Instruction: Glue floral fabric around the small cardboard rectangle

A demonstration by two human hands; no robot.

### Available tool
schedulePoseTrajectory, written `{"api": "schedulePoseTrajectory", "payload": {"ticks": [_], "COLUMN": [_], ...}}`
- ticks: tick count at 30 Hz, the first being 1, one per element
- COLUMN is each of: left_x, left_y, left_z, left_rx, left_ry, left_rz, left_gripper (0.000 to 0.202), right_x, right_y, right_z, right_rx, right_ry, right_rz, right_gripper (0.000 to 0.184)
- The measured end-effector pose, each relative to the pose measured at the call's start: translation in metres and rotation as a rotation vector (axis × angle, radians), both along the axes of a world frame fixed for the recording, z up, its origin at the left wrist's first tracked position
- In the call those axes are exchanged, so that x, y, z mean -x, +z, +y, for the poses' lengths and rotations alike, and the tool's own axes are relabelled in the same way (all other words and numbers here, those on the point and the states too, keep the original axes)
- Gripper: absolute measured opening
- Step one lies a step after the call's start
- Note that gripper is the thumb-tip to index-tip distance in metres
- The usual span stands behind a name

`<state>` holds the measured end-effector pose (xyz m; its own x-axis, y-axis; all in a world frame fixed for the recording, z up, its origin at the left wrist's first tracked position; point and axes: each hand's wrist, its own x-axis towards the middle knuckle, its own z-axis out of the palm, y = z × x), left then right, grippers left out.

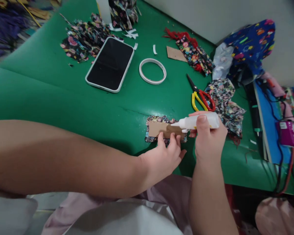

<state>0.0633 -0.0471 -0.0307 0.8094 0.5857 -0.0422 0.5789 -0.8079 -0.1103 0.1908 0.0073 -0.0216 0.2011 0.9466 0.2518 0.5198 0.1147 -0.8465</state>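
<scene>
A brown cardboard rectangle [161,128] lies on a piece of floral fabric [152,120] near the front edge of the green table [51,91]. My left hand [165,156] presses its fingertips flat on the cardboard's near edge and holds nothing. My right hand [208,137] is wrapped round a white glue bottle [198,121], held sideways with its nozzle pointing left over the cardboard's right end.
Red-and-yellow scissors [201,98] lie just behind the bottle beside a heap of fabric scraps [226,104]. Further back are a white tape ring [152,70], a phone face up [110,64], more floral scraps [84,37] and a cardboard piece [175,54]. Cables and blue cloth [252,42] crowd the right.
</scene>
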Motion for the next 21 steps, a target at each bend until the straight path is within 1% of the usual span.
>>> {"api": "schedulePoseTrajectory", "payload": {"ticks": [10, 15, 21], "left_x": [0.001, 0.000, 0.001], "left_y": [-0.001, -0.001, -0.001], "left_z": [-0.001, -0.002, -0.001], "left_rx": [0.007, 0.008, 0.022], "left_ry": [-0.016, 0.002, 0.012], "left_rz": [0.024, 0.001, -0.019], "left_gripper": [0.051, 0.049, 0.048], "right_x": [-0.011, -0.022, -0.028], "right_y": [0.000, -0.002, -0.001], "right_z": [0.003, 0.005, 0.006], "right_rx": [-0.008, 0.029, 0.057], "right_ry": [-0.095, -0.158, -0.203], "right_rz": [-0.065, -0.034, -0.059], "right_gripper": [0.036, 0.038, 0.040]}}
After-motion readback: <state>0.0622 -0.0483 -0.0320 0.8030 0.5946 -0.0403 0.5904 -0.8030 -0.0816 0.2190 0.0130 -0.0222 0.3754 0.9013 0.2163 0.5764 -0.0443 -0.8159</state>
